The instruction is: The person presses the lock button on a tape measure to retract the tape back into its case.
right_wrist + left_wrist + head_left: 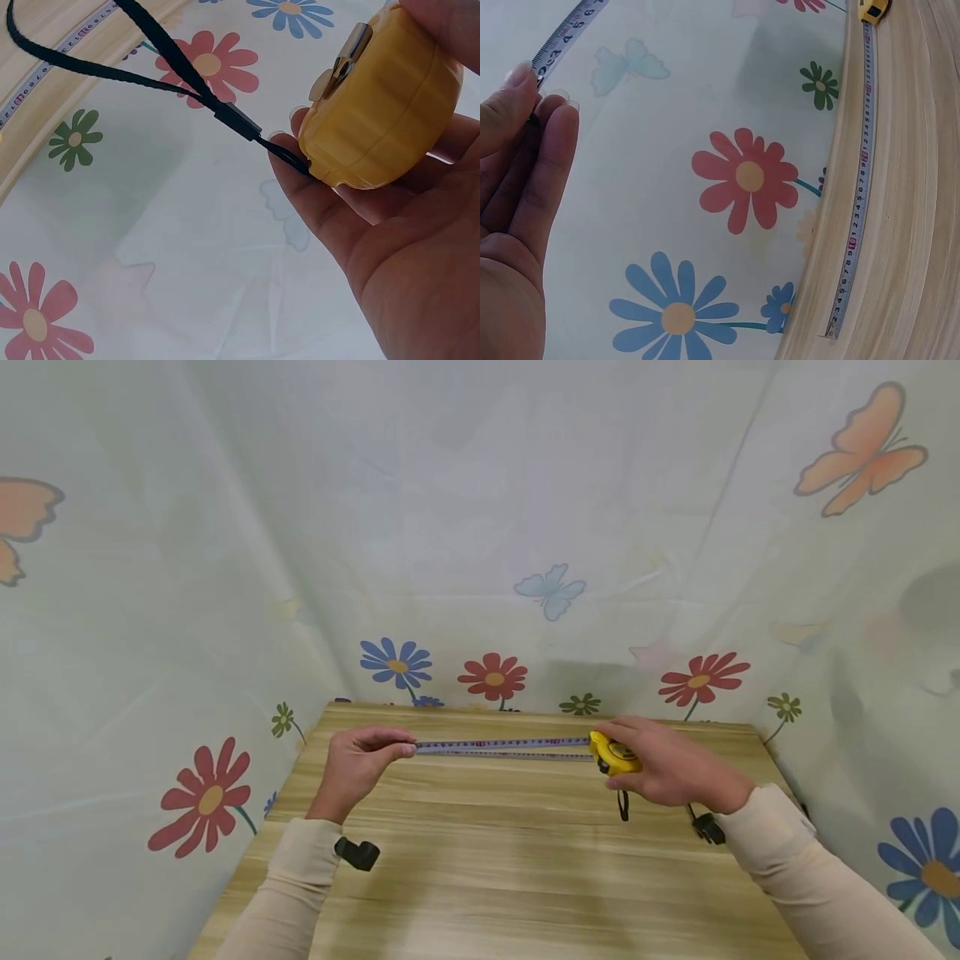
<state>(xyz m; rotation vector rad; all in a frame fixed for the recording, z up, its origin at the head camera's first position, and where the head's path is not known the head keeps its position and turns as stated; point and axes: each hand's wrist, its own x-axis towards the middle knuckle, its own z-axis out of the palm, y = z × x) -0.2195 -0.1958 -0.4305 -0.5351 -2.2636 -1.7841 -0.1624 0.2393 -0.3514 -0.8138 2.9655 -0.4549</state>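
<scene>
In the head view my left hand (363, 766) pinches the free end of a pulled-out tape measure blade (502, 744) between thumb and fingers. The blade runs across to the yellow tape measure case (390, 105), which my right hand (660, 764) grips. A black wrist strap (161, 46) hangs from that case. Close below the stretched blade in the head view lies a second blade (864, 157), flat along the table. The left wrist view shows this one's hooked end near the bottom and its own yellow case (874, 9) at the top.
The wood-grain table (480, 877) spreads under both hands. A pale cloth backdrop (450, 510) printed with flowers and butterflies rises behind the table's far edge and along both sides. Small black devices (358, 853) sit at both wrists.
</scene>
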